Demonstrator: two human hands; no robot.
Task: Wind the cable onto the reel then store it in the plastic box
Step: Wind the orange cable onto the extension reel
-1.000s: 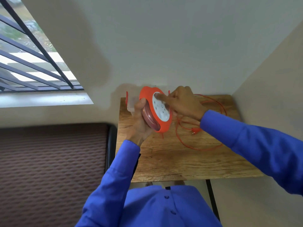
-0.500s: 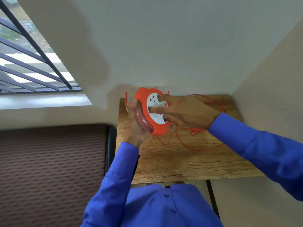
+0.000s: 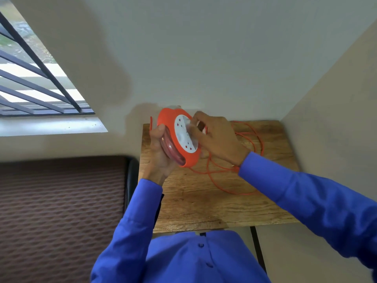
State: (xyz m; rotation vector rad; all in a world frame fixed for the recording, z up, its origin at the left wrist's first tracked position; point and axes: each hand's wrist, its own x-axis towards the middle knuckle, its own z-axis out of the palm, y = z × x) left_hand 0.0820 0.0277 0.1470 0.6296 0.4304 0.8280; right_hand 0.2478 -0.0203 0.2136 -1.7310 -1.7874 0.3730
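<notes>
Reel point(image 3: 179, 137) is held above the worktop point(image 3: 204, 201) by the closed left hand point(image 3: 161, 154), its white face touched by right-hand fingers point(image 3: 195, 123), loose cable point(image 3: 234, 176) lying beside it.

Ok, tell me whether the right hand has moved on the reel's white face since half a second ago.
Yes. The right hand has shifted from the middle of the reel face up toward its top edge, nearer the back wall.

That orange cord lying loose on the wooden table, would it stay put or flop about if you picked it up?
Probably floppy: the orange cable lies in slack, uneven loops on the table, so it would droop and swing when lifted. It looks thin, so likely light. The loops overlap, so it may snag or tangle as the reel, gripped by the left hand, takes it in.
</notes>
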